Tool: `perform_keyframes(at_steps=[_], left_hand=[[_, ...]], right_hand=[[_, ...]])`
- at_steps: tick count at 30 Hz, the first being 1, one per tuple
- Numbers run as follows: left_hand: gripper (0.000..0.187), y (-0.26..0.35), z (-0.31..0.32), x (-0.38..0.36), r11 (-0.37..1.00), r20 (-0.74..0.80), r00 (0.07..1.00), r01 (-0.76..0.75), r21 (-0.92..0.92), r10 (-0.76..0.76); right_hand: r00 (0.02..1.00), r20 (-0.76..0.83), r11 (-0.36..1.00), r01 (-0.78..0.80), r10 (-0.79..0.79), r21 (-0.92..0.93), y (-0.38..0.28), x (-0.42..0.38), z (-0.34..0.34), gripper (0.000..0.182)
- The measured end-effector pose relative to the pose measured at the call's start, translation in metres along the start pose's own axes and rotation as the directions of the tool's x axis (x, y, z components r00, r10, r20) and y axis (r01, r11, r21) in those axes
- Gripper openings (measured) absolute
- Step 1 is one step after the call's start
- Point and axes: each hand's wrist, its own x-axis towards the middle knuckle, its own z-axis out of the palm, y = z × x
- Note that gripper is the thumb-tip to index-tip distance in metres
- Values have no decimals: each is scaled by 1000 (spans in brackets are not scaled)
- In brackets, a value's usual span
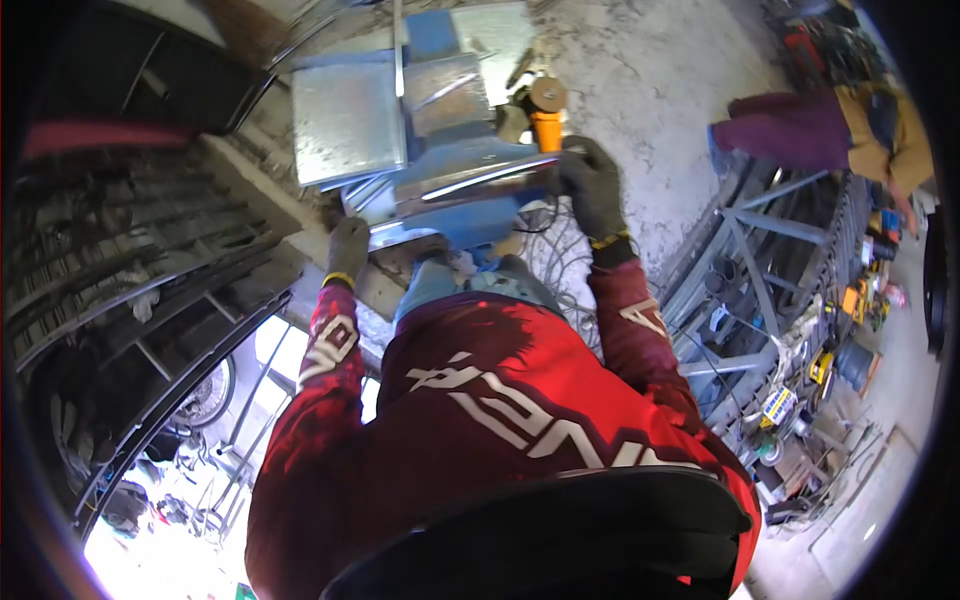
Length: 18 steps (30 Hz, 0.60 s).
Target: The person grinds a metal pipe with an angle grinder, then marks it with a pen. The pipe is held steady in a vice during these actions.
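Both my hands wear dark grey work gloves with yellowish bands at the wrists. My left hand (348, 247) hangs low beside the left end of some narrow metal strips (368, 196); its fingers are mostly hidden. My right hand (592, 185) is curled at the right end of a flat brownish metal bar (475, 185), which lies across a blue metal work surface (480, 225). A bright line runs along the bar. Just beyond my right hand stands an orange angle grinder (547, 128) with a brown disc (548, 94) uppermost.
Shiny sheet-metal plates (348, 115) lie beyond the bar. Loose cable (560, 255) coils on the floor near my legs. Metal racks (130, 270) line the left; steel frames (765, 230) and tools fill the right. Another person in purple trousers (785, 132) is at the upper right.
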Motion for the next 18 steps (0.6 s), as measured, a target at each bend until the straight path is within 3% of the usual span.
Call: perform_keyframes(at_steps=[2, 3, 4, 7, 8, 9, 11, 12, 14, 15, 18], left_hand=[[28, -14, -6, 26, 983, 45, 997, -77, 169, 70], [24, -18, -8, 33, 927, 12, 960, -273, 258, 280], [28, -27, -14, 49, 876, 110, 925, -380, 297, 364], [31, -23, -17, 67, 843, 107, 972, -233, 485, 208], [34, -9, -14, 66, 794, 28, 988, -138, 591, 150], [34, -2, -14, 71, 800, 25, 987, -145, 583, 161], [41, -2, -7, 82, 713, 172, 985, -114, 692, -10], [41, -2, -2, 88, 717, 176, 984, -121, 686, -2], [45, 1, 6, 93, 660, 214, 959, -39, 751, -187], [41, -10, 16, 90, 565, 157, 987, -119, 816, -20], [35, -28, 39, 101, 587, 306, 951, -233, 776, -28]], right_hand=[[990, -67, 993, 120, -121, -20, -25, -12, 12, 19], [984, -71, 983, 159, -166, -91, -34, -18, 14, 19], [972, -80, 965, 206, -221, -162, -41, -22, 17, 20], [967, -7, 948, 250, -256, -199, -62, -42, 34, 24], [964, -8, 944, 257, -264, -206, -68, -47, 40, 24], [970, -19, 942, 229, -241, -247, -73, -52, 49, 25], [977, -17, 936, 199, -213, -290, -78, -59, 62, 26], [976, -22, 933, 203, -219, -297, -80, -61, 68, 26], [986, -30, 927, 141, -161, -347, -84, -67, 80, 28], [986, -59, 920, 124, -157, -372, -85, -70, 88, 30], [980, -82, 902, 133, -181, -410, -81, -74, 91, 32]])
